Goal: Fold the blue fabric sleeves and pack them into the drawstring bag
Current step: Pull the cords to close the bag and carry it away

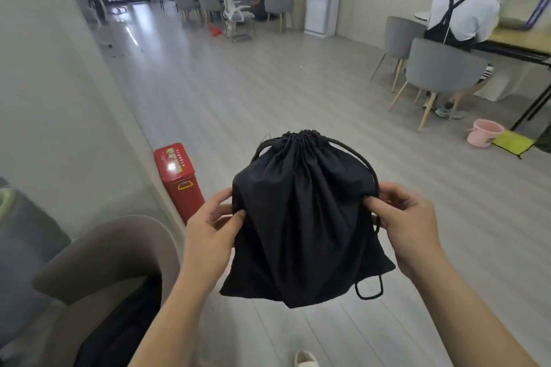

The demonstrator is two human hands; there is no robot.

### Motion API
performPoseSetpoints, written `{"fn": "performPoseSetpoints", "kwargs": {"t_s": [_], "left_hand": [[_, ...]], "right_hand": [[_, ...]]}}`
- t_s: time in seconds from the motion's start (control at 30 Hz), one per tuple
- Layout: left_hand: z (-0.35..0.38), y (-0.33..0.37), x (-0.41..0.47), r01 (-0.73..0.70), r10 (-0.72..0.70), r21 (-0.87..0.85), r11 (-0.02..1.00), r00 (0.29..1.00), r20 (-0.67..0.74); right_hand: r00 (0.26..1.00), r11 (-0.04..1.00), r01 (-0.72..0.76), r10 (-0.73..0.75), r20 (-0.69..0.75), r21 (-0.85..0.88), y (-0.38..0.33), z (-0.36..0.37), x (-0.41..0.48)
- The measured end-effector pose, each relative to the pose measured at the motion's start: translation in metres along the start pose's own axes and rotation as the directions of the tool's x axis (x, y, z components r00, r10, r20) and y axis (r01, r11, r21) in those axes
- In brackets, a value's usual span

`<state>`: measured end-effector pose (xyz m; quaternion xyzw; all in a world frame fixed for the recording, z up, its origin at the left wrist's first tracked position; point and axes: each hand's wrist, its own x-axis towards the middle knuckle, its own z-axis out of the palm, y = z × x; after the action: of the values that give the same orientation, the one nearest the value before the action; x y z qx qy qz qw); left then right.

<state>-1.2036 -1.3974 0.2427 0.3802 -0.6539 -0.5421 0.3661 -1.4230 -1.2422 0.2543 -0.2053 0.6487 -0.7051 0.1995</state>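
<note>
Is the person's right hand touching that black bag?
Touching: the head view shows the right hand pinching the black bag at its side edge.

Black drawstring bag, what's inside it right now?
The black drawstring bag has its mouth cinched shut and opaque cloth, so its contents are hidden. No blue fabric shows outside it. The left hand and right hand pinch its sides.

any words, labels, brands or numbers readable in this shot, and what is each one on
On the red box by the wall: a printed label on its top face, too blurred and glared to read.
On the drawstring bag: no print, tag or logo shows on this side.
Nothing else in view carries legible text.
</note>
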Motion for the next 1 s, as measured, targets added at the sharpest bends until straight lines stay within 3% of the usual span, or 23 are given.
{"fn": "performPoseSetpoints", "kwargs": {"t_s": [0.4,0.63,1.0], "left_hand": [[0.005,-0.006,0.311,0.038,-0.071,-0.12,0.992,0.957,-0.28],[-0.027,-0.016,0.522,0.009,-0.061,-0.159,0.987,0.943,-0.326],[-0.056,-0.026,0.835,0.031,-0.048,-0.055,0.998,0.939,-0.34]], "right_hand": [[0.974,0.998,-0.023,0.011,0.228,0.051,0.006,0.191,0.322],[0.963,0.999,0.007,-0.019,0.267,0.046,0.003,0.334,0.501],[0.942,0.999,-0.022,0.012,0.336,0.028,0.025,0.525,0.757]]}}
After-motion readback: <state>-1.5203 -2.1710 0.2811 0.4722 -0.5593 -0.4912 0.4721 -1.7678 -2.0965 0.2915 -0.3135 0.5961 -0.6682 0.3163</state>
